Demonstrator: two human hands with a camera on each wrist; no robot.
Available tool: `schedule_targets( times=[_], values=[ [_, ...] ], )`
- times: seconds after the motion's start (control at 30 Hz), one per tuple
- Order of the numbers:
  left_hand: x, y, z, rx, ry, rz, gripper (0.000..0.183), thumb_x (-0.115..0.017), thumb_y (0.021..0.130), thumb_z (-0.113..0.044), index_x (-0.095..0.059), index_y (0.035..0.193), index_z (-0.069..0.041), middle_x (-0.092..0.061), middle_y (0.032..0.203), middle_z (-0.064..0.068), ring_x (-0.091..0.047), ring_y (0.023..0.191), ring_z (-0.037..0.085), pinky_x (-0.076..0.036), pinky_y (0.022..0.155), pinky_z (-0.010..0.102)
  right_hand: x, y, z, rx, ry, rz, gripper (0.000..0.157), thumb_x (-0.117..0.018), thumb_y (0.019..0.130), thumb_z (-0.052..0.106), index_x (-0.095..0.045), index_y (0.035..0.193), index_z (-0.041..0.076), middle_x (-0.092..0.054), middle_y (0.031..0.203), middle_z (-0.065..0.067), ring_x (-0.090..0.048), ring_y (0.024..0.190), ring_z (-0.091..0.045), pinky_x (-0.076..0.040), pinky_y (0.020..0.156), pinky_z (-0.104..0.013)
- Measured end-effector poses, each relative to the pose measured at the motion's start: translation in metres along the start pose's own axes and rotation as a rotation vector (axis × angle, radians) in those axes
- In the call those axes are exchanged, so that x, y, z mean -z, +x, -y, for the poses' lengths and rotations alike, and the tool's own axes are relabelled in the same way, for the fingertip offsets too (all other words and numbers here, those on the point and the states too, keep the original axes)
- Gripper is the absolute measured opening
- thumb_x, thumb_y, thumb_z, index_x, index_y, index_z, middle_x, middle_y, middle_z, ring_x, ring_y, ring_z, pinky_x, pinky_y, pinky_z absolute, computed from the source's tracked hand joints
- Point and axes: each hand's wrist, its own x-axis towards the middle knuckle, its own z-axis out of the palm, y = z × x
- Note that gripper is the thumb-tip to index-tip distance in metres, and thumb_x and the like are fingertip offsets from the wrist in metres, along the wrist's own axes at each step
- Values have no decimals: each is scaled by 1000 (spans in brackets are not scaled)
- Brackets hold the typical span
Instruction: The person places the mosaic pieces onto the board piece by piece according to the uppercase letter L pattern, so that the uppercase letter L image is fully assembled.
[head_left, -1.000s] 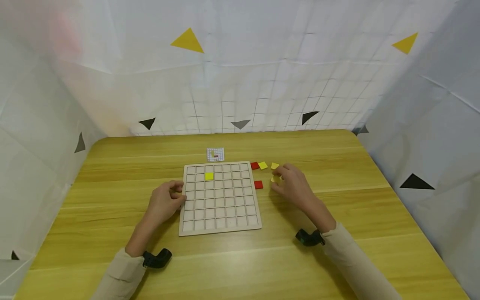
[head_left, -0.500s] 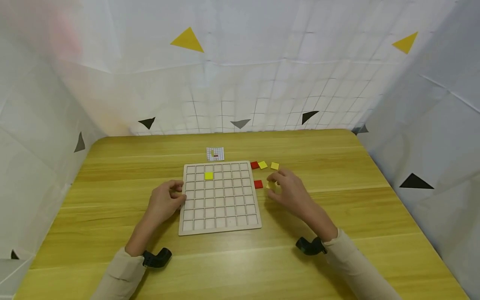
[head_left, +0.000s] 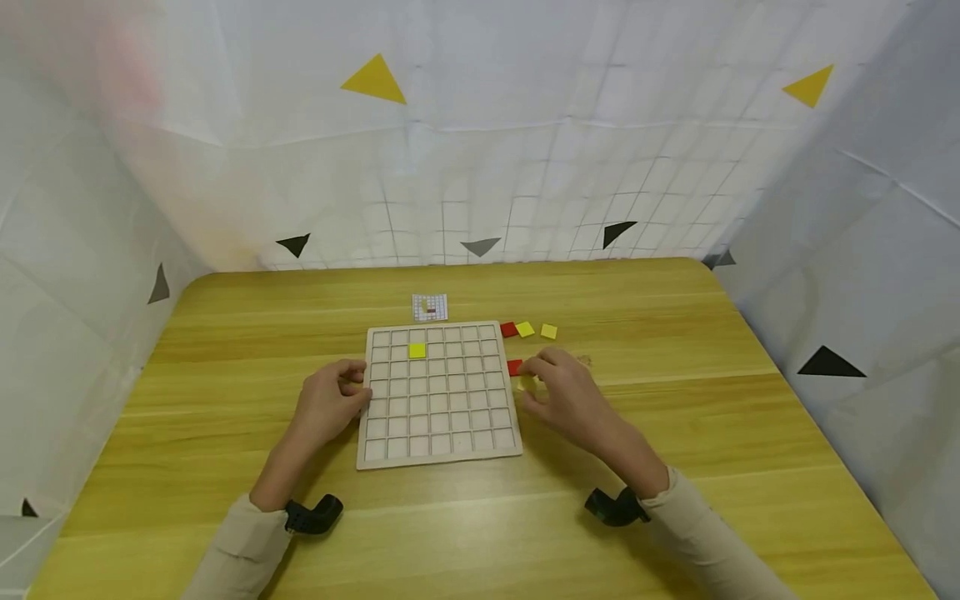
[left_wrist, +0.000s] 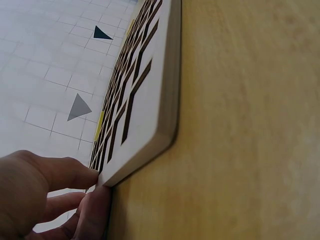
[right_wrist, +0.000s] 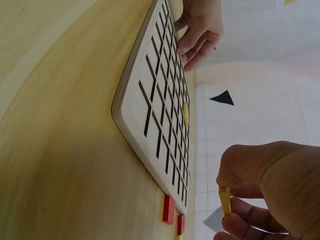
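A square wooden grid board (head_left: 441, 406) lies on the table, a yellow tile (head_left: 417, 351) set in one cell of its second row from the back. My left hand (head_left: 330, 400) pinches the board's left edge; in the left wrist view the thumb (left_wrist: 70, 172) is on top and a finger is against the side. Between thumb and fingertips, my right hand (head_left: 567, 392) holds another yellow tile (right_wrist: 225, 201), raised just off the board's right edge. Right beside that edge is a red tile (head_left: 514, 367), partly overlapped by the right fingers in the head view.
Near the board's back right corner lie a second red tile (head_left: 509, 329), a yellow tile (head_left: 525, 329) touching it, and another yellow tile (head_left: 549, 332) slightly apart. A small printed grid card (head_left: 430, 307) lies behind the board. White sheeting (head_left: 480, 167) surrounds the table.
My right hand has moved left and slightly nearer, carrying the yellow tile from the right of the red tile to the board's right edge. The left hand and board stay put.
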Motion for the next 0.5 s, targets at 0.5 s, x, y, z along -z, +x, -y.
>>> schedule_targets(
  times=[0.5],
  values=[
    [0,0,-1,3,2,4,43,-69,90,-5,-60,131,2,-63,113,16,-67,95,28,-57,65,31,-9,4,23,118,0,0,23,-73,76,3,-72,99,3,-61,93,-4,-53,86,-17,-48,73,-31]
  ],
)
